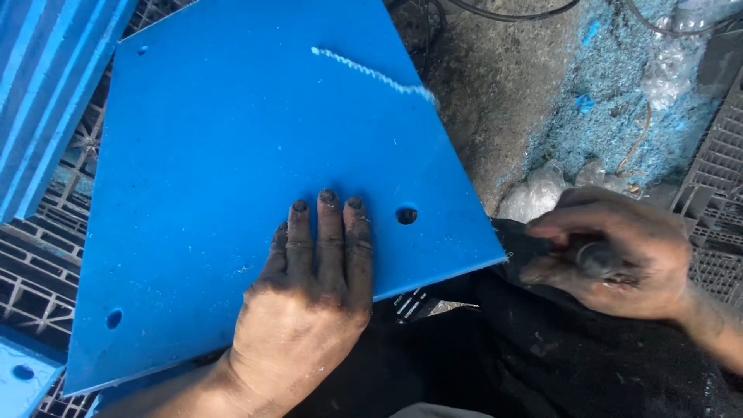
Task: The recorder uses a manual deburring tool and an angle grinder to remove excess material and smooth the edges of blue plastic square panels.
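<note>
Pressing flat, the left hand (pixel 309 298) has no grip closed: its fingers lie spread on the blue plastic sheet (pixel 232 178), pinning it near the round hole (pixel 406 215) so it stays steady across the lap. At the sheet's corner the right hand (pixel 611 251) grips a small dark tool (pixel 597 259), seemingly trimming the edge; blue shavings (pixel 611 116) litter the floor

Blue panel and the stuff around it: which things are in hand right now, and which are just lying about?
In hand:
- blue panel, pressed flat by left hand
- small dark tool, gripped in right hand at the panel's edge

Lying about:
- blue shavings
- clear plastic bags
- cables
- grey crate
- curled shaving on the panel
</note>
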